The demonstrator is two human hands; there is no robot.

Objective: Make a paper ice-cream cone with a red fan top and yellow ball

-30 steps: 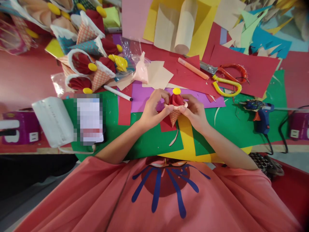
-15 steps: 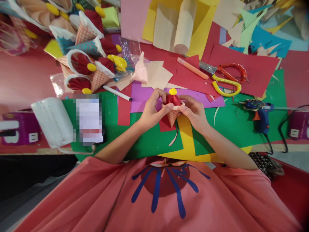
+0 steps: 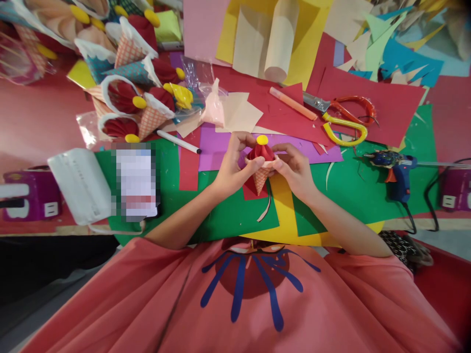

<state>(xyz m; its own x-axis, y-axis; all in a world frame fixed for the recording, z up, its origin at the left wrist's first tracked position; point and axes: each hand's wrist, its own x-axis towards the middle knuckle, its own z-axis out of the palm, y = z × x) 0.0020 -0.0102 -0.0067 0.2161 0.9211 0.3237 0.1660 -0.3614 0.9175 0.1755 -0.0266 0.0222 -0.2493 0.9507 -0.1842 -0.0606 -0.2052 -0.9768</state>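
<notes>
A: Step in hand?
B: Seemingly pressing pale trim [image 3: 270, 164] onto the small cone [image 3: 261, 181]. Cone sits between the fingers; left hand [image 3: 235, 164] and right hand [image 3: 295, 169] both pinch its rim.
A: Next move?
B: Probably calls for light, even pressure. Glue gun [image 3: 400, 179] well right of the fingers.

Cone [image 3: 261, 180] between 2 hands [image 3: 236, 166], phone [image 3: 138, 181] left, glue gun [image 3: 400, 179] right, scissors [image 3: 324, 106] farther back

The red tabletop [image 3: 33, 108] stretches out in front of me, its left end washed pink by a soft sheen of light. A pale edge [image 3: 66, 229] trims its near side. Below it, at right, I see grey floor [image 3: 454, 239] beside a red surface [image 3: 451, 289] I can't identify.
</notes>
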